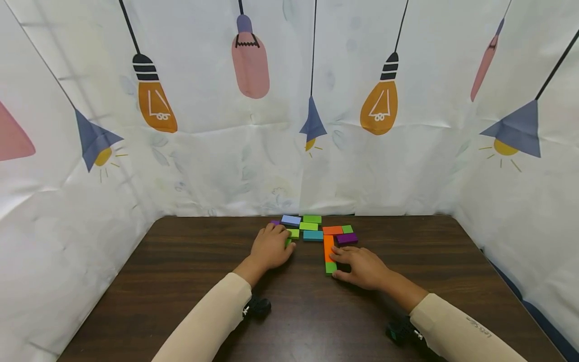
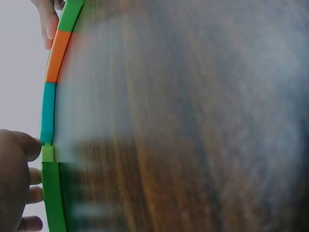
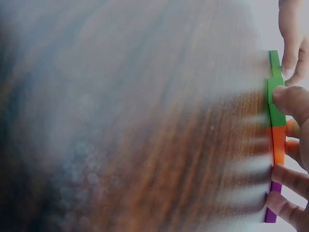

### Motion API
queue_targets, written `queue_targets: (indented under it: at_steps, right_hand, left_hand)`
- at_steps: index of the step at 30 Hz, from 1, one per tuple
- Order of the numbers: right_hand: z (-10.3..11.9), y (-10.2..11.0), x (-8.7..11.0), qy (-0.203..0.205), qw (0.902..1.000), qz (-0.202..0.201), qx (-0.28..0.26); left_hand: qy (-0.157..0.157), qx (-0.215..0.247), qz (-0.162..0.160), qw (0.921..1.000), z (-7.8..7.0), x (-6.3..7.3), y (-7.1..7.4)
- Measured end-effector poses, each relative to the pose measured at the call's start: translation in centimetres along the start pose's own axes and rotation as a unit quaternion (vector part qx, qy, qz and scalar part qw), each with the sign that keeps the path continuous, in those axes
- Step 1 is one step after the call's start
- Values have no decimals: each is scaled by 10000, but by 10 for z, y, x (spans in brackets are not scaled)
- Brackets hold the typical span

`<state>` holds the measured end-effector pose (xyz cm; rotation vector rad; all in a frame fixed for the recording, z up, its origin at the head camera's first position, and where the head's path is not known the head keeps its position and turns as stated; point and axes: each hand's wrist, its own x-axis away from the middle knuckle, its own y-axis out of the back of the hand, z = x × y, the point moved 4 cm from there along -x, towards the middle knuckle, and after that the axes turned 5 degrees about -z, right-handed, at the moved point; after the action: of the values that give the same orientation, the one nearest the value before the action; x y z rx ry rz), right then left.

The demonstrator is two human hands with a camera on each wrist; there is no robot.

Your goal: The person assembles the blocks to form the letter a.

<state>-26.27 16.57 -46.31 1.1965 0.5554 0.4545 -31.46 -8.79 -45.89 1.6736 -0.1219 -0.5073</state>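
My left hand [image 1: 270, 246] lies over the left part of a flat layout of coloured blocks. Its fingers rest on or just behind a green block [image 2: 54, 198], and the hand covers much of that side. Beside its thumb are a lime block [image 2: 48, 153] and a teal block [image 1: 313, 236]. My right hand [image 1: 362, 268] touches the right side of an upright strip: its thumb presses on a green block [image 1: 331, 268], its fingers against the orange block [image 1: 329, 247] above. Whether the fingertips bear on the purple block [image 3: 275, 188] I cannot tell.
Behind the hands lie a light blue block [image 1: 291, 220], a far green block [image 1: 312, 219], a horizontal orange block [image 1: 332, 230] and a small green block [image 1: 347, 229]. The dark wooden table [image 1: 181, 281] meets a patterned cloth backdrop [image 1: 217, 166] at its far edge.
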Motion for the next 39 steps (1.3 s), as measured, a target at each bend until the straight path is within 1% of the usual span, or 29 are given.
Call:
queue_targets:
  at_steps: [4, 8, 14, 20, 29, 36, 39]
  right_hand:
    - [0, 0, 0, 18, 10000, -17, 16]
    - [1, 0, 0, 27, 10000, -2, 16]
    - [0, -1, 0, 2, 10000, 16, 10]
    - [0, -2, 0, -20, 10000, -3, -1]
    - [-1, -2, 0, -46, 10000, 18, -14]
    - [-1, 0, 0, -71, 10000, 44, -24]
    - [-1, 0, 0, -75, 9999, 64, -24]
  left_hand:
    - [-119, 26, 40, 9999, -2, 0, -2]
    - [-159, 28, 83, 9998, -4, 0, -3]
    - [-109, -1, 163, 9998, -6, -1, -5]
    - [-69, -36, 151, 9999, -6, -2, -6]
    - [-76, 50, 189, 9998, -6, -2, -8]
    - [-121, 309, 80, 9994, -5, -1, -4]
    - [-123, 275, 8, 9995, -3, 0, 0]
